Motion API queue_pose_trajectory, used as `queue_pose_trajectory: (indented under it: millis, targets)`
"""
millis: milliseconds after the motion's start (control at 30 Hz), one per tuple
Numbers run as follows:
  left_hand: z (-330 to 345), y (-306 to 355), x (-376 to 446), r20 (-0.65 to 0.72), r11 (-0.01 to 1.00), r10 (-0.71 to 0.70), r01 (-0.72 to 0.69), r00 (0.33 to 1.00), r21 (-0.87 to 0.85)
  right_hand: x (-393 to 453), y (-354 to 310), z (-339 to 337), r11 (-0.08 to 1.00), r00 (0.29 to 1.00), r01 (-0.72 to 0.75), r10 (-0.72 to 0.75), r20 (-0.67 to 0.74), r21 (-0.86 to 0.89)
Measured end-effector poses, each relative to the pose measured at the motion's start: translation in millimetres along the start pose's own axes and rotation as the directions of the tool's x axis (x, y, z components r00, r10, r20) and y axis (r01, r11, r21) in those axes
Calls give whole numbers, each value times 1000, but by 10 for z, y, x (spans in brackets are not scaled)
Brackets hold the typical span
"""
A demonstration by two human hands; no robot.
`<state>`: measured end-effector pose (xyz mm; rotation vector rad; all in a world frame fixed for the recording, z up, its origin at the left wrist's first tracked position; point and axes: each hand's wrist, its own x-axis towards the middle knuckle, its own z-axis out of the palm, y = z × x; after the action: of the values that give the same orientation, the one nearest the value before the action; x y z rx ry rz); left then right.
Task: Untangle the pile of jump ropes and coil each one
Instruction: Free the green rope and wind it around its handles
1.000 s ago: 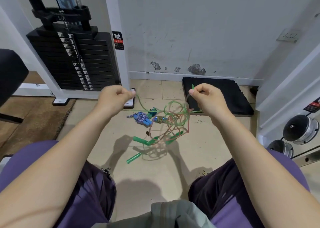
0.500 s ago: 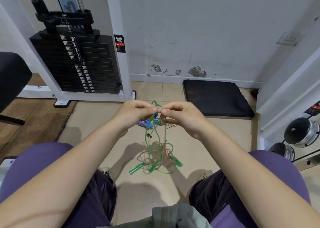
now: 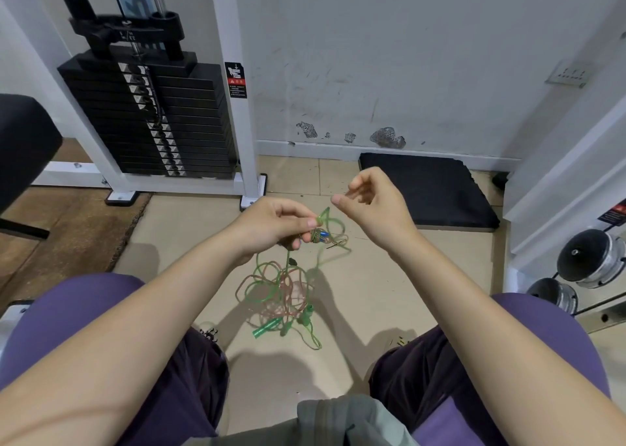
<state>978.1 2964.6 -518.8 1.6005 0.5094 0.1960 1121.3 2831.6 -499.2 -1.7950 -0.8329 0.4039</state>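
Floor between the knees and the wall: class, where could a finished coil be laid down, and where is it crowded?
Bare floor lies between the weight stack frame and the left hand. Another patch lies right of the tangled ropes, below the black mat. It is crowded directly under the hands, where the tangle hangs from the left hand; the right hand holds nothing.

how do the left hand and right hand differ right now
The left hand pinches a green rope loop between thumb and fingers; the right hand holds nothing, its fingers loosely curled. The left hand sits lower, with the tangle of ropes hanging from it; the right hand sits higher and nearer the black mat, clear of the rope. Both are bare and raised above the tiled floor.
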Motion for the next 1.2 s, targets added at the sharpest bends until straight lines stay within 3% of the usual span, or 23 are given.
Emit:
queue_pose_trajectory:
  millis: [100,200,267,367,467,567,633,767,833,933,1033,1200]
  targets:
    - [66,-17,-26,57,999,-7,5,998,33,-35,-2,29,998,975,15,-29,221,65]
    - [113,-25,-17,52,999,12,-14,999,40,-83,47,68,993,861,-106,115,495,-46]
    - [79,-36,9,32,998,8,-10,999,55,-81,67,45,976,796,-155,213,567,-150]
    - [-28,-68,23,144,991,-50,31,988,132,-35,59,-53,981,816,-112,181,550,-157]
    - [-88,-166,32,230,912,-169,64,958,405,12,29,-119,990,922,-68,15,388,124]
    - [-100,-243,57,150,805,-235,106,961,584,67,-6,-202,899,978,-79,-13,207,431]
    - [-111,-231,50,118,849,-221,131,968,512,91,0,-237,939,992,-44,0,130,341]
    - [-57,-172,31,117,951,-174,136,978,278,86,89,-171,995,999,-41,39,-20,-94]
    - [-28,-138,45,80,973,-145,127,986,195,74,95,-129,995,997,-35,28,-65,-97]
    - [-9,-84,51,-10,985,-130,130,991,114,15,65,-66,998,986,-54,51,158,12]
    - [-11,-63,41,-10,993,-100,100,995,57,-62,82,33,989,910,-140,112,400,43]
    - [-37,-29,26,24,997,-73,73,997,-34,-47,109,41,968,853,-245,187,487,59]
